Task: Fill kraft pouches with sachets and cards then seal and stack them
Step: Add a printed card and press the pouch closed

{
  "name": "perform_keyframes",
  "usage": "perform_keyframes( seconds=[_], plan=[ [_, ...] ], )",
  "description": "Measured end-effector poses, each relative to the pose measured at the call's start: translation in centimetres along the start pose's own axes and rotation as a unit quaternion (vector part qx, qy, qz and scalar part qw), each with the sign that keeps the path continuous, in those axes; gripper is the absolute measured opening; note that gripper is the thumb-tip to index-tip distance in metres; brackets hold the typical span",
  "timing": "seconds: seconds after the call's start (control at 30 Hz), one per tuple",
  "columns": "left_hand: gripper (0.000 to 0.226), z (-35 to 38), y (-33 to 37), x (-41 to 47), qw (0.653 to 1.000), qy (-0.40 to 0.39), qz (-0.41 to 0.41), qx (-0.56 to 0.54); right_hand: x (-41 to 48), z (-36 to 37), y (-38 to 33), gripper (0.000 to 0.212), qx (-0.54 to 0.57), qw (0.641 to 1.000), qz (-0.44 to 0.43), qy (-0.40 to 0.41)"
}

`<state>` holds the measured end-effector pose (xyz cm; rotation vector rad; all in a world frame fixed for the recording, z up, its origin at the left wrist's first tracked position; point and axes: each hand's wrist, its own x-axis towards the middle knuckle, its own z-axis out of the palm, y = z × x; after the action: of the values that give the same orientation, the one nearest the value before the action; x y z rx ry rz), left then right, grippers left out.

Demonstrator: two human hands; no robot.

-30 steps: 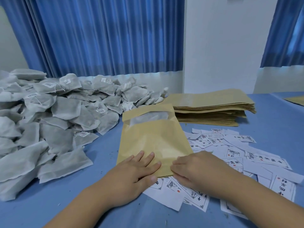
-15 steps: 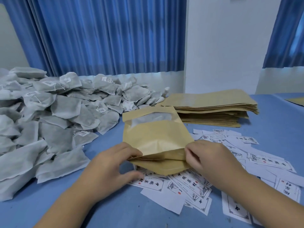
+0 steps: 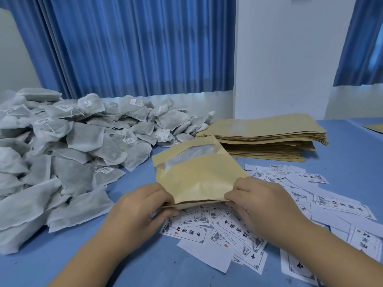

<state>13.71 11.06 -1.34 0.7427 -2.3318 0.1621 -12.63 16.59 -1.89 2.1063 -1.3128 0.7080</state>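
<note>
The kraft pouch (image 3: 199, 175) is pinched at its near edge by the left hand (image 3: 143, 206) and the right hand (image 3: 261, 201). It is held between them, above the cards (image 3: 234, 228) on the table (image 3: 145, 266).

Blue pleated curtains (image 3: 128, 46) flank a white wall (image 3: 286, 54) behind the blue table (image 3: 352, 154).

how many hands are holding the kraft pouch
2. The left hand pinches the kraft pouch at its near left corner; the right hand pinches its near right corner. No other hand is in view.
</note>
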Motion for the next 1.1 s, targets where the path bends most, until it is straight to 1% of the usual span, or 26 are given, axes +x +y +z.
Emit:
perform_keyframes(
  seconds=[0.1, 0.13, 0.2, 0.27, 0.33, 0.43, 0.53, 0.57, 0.63, 0.7, 0.77, 0.87, 0.93, 1.0, 1.1],
  plan=[
    [0.005, 0.1, 0.2, 0.1, 1.0, -0.006, 0.014, 0.023, -0.1, 0.0, 0.4, 0.022, -0.007, 1.0, 0.003, 0.013],
    [0.006, 0.1, 0.3, 0.1, 0.999, -0.001, 0.016, 0.029, -0.1, -0.1, 0.4, 0.021, -0.008, 1.0, -0.004, 0.008],
    [0.014, 0.2, 0.3, 0.1, 0.999, 0.015, 0.014, 0.037, 0.0, -0.2, 0.4, 0.017, -0.005, 1.0, -0.029, -0.009],
    [0.015, 0.3, 0.5, 0.1, 0.999, 0.027, 0.014, 0.044, 0.0, -0.3, 0.1, 0.019, 0.004, 0.999, -0.048, -0.02],
    [0.019, 0.5, 0.8, 0.2, 0.999, 0.026, 0.022, 0.041, 0.1, -0.2, -0.3, 0.022, 0.013, 0.998, -0.062, -0.024],
    [0.02, 0.9, 0.9, 0.2, 0.999, 0.019, 0.023, 0.023, 0.3, 0.2, -1.1, 0.016, -0.01, 0.996, -0.087, -0.027],
    [0.008, 1.0, 0.8, 0.2, 1.0, 0.017, 0.015, 0.021, 0.3, 0.4, -1.2, 0.015, -0.01, 0.997, -0.08, -0.013],
    [0.007, 1.1, 0.8, 0.2, 1.0, 0.014, 0.013, 0.021, 0.3, 0.5, -1.2, 0.016, -0.01, 0.997, -0.078, -0.011],
    [0.009, 1.2, 0.9, 0.2, 1.0, 0.011, 0.02, 0.019, 0.2, 0.5, -1.2, 0.018, -0.013, 0.997, -0.077, -0.008],
    [0.017, 1.1, 1.1, 0.3, 1.0, 0.006, 0.02, 0.017, 0.3, 0.6, -1.1, 0.02, -0.01, 0.997, -0.072, -0.007],
    [0.018, 1.1, 1.5, 0.4, 1.0, -0.002, 0.02, 0.023, 0.2, 0.5, -1.1, 0.02, -0.004, 0.998, -0.061, -0.003],
    [0.013, 1.2, 2.4, 0.7, 0.998, -0.014, 0.024, 0.054, 0.3, 0.4, -1.1, 0.017, 0.007, 0.999, -0.05, 0.007],
    [0.015, 1.4, 2.9, 1.1, 0.996, -0.014, 0.028, 0.08, 0.4, 0.4, -1.3, 0.014, 0.007, 0.998, -0.06, 0.004],
    [0.017, 1.6, 3.0, 1.2, 0.993, -0.005, 0.033, 0.111, 0.6, 0.4, -1.5, 0.011, 0.012, 0.997, -0.071, -0.004],
    [0.008, 1.4, 2.7, 1.1, 0.991, 0.019, 0.009, 0.134, 0.6, 0.2, -1.1, 0.01, 0.025, 0.998, -0.053, -0.023]
  ],
)
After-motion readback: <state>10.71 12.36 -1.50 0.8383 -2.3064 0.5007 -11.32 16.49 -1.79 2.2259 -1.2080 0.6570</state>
